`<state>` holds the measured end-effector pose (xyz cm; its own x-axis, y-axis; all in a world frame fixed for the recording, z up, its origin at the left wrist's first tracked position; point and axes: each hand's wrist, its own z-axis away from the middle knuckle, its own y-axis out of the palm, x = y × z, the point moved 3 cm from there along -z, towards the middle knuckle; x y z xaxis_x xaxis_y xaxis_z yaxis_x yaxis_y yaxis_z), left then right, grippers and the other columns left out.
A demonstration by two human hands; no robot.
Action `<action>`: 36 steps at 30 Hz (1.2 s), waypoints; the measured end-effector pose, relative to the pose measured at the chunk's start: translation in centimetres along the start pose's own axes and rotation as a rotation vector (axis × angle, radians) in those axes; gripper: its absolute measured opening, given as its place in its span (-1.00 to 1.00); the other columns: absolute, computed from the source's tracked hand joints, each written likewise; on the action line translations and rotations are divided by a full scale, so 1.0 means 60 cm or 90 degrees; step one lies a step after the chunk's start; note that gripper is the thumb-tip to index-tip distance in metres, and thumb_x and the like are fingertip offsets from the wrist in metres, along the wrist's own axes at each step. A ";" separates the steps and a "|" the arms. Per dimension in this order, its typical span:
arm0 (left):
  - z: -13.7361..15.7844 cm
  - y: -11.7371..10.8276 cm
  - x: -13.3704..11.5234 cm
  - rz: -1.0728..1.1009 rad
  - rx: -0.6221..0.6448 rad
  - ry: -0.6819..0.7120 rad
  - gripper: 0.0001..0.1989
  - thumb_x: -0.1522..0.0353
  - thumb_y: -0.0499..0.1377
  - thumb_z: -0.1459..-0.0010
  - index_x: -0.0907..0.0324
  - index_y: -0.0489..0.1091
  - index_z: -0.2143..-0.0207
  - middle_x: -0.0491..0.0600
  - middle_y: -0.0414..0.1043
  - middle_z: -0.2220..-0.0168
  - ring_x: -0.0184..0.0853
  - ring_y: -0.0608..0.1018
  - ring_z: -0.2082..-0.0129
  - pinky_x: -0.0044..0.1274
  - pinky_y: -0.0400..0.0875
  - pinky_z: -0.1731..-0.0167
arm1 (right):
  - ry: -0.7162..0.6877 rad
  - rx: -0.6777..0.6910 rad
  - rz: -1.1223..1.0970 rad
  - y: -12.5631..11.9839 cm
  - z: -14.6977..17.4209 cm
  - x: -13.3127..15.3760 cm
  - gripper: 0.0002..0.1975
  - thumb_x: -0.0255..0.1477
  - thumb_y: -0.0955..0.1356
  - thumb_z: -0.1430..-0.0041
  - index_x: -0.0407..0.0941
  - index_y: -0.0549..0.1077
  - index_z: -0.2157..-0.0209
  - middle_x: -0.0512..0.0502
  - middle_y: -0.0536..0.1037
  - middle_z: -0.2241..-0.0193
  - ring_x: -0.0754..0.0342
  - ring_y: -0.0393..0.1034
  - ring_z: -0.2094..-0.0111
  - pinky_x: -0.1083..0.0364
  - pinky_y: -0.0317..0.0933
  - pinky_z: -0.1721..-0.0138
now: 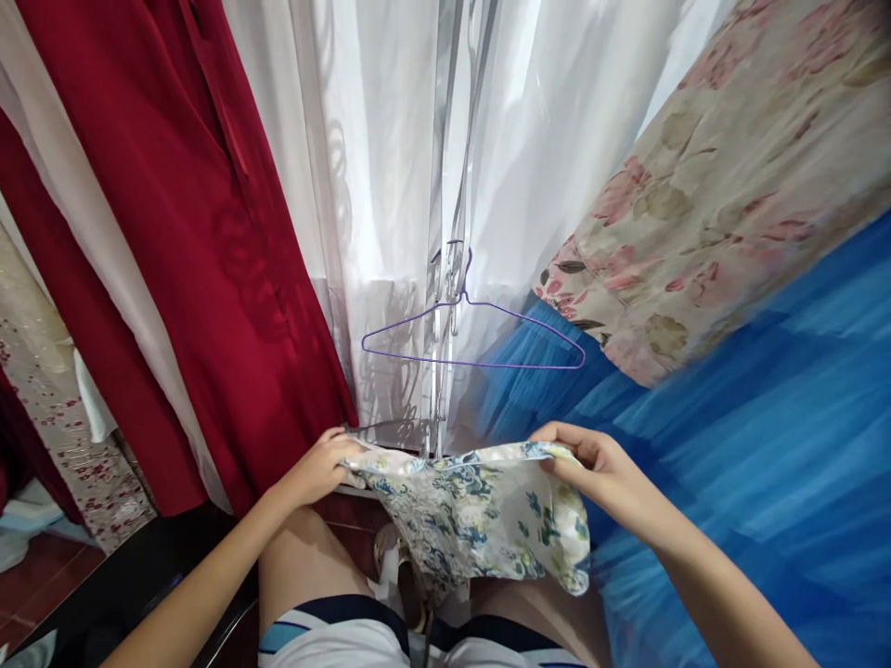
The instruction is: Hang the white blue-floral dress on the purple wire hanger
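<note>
A floral garment, pale with blue and yellow flowers and a gathered section, is stretched by its upper edge between my two hands above my lap. My left hand is closed on its left end. At the right end, my right hand pinches the edge between thumb and fingers, and the cloth hangs down below. Beyond the garment, a bare purple wire hanger hangs from a hanging chain of hooks. Neither hand touches the hanger. Some of my left fingertips are hidden by the cloth.
Red dresses hang at the left, white curtains behind. A floral-print cloth and a blue tulle skirt hang close on the right. A black seat-like surface lies at lower left above a red tiled floor.
</note>
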<state>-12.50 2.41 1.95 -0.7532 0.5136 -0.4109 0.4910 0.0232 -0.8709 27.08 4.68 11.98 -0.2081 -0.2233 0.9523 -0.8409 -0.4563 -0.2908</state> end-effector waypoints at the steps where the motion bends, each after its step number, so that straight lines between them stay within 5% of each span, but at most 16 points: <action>1: -0.009 -0.024 0.010 -0.017 -0.020 -0.002 -0.58 0.59 -0.03 0.01 0.09 0.46 0.19 -0.08 0.54 0.07 -0.26 0.47 -0.02 -0.27 -0.04 -0.30 | -0.012 -0.033 0.009 -0.006 -0.013 0.001 -0.71 -0.23 0.40 -0.13 -0.13 0.51 0.19 -0.11 0.52 0.40 0.06 0.32 0.47 0.13 0.15 0.49; 7: -0.103 -0.167 0.045 -0.094 -0.152 -0.031 -0.72 0.40 0.02 -0.19 0.10 0.46 0.13 -0.01 0.43 -0.12 -0.17 0.39 -0.16 -0.11 -0.21 -0.31 | -0.127 -0.260 0.288 -0.051 -0.141 0.005 -0.50 -0.23 0.38 -0.12 -0.18 0.48 -0.05 -0.11 0.55 0.43 0.03 0.32 0.49 0.09 0.16 0.47; 11: -0.180 -0.217 0.045 -0.082 -0.200 -0.029 -0.77 0.31 -0.02 -0.26 0.16 0.40 0.22 0.03 0.41 -0.09 -0.18 0.41 -0.10 -0.21 0.01 -0.25 | -0.128 -0.249 0.347 -0.054 -0.211 -0.018 -0.59 -0.15 0.30 -0.16 -0.23 0.55 0.38 -0.03 0.40 0.62 0.09 0.17 0.56 0.12 0.02 0.53; 15: -0.228 -0.219 0.058 -0.068 -0.240 -0.031 -0.69 0.29 -0.11 -0.30 0.19 0.37 0.15 0.08 0.42 0.01 -0.20 0.45 0.03 -0.37 0.30 -0.04 | -0.135 -0.208 0.344 -0.041 -0.205 -0.034 -0.58 -0.15 0.24 -0.20 -0.17 0.42 0.54 0.04 0.27 0.67 0.14 0.08 0.58 0.14 -0.07 0.55; 22: -0.225 -0.161 0.064 -0.037 -0.214 0.003 -0.65 0.29 -0.05 -0.26 0.23 0.46 0.10 0.08 0.49 0.05 -0.17 0.50 0.04 -0.37 0.33 -0.05 | -0.122 -0.198 0.364 -0.046 -0.153 -0.017 -0.67 -0.21 0.23 -0.23 -0.14 0.42 0.46 0.06 0.30 0.60 0.12 0.12 0.53 0.14 -0.03 0.49; 26: -0.196 -0.178 0.046 -0.042 -0.269 0.009 -0.57 0.28 -0.05 -0.29 0.26 0.37 -0.09 0.13 0.34 -0.19 -0.15 0.38 -0.18 -0.31 0.13 -0.23 | -0.112 -0.184 0.383 -0.040 -0.154 -0.011 -0.67 -0.23 0.24 -0.22 -0.12 0.34 0.55 0.08 0.26 0.63 0.13 0.10 0.54 0.13 -0.05 0.49; 29: -0.171 -0.199 0.040 -0.078 -0.246 0.017 -0.60 0.24 -0.06 -0.29 0.19 0.43 -0.01 0.08 0.31 -0.23 -0.17 0.29 -0.27 -0.24 -0.08 -0.32 | -0.113 -0.193 0.377 -0.036 -0.158 -0.013 -0.69 -0.25 0.25 -0.20 -0.13 0.38 0.52 0.05 0.33 0.60 0.11 0.15 0.52 0.13 -0.03 0.47; 36: -0.132 -0.228 0.029 -0.090 -0.182 0.019 -0.66 0.26 -0.05 -0.28 0.15 0.49 0.16 0.05 0.34 -0.21 -0.17 0.32 -0.25 -0.18 -0.15 -0.32 | -0.110 -0.197 0.344 -0.024 -0.159 -0.022 -0.68 -0.23 0.25 -0.18 -0.14 0.38 0.54 0.04 0.32 0.61 0.11 0.14 0.52 0.12 -0.03 0.47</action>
<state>-17.03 9.77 15.27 -0.8120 0.5127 -0.2788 0.4880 0.3342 -0.8064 23.79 13.84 12.02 -0.5815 -0.4991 0.6425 -0.7501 0.0231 -0.6609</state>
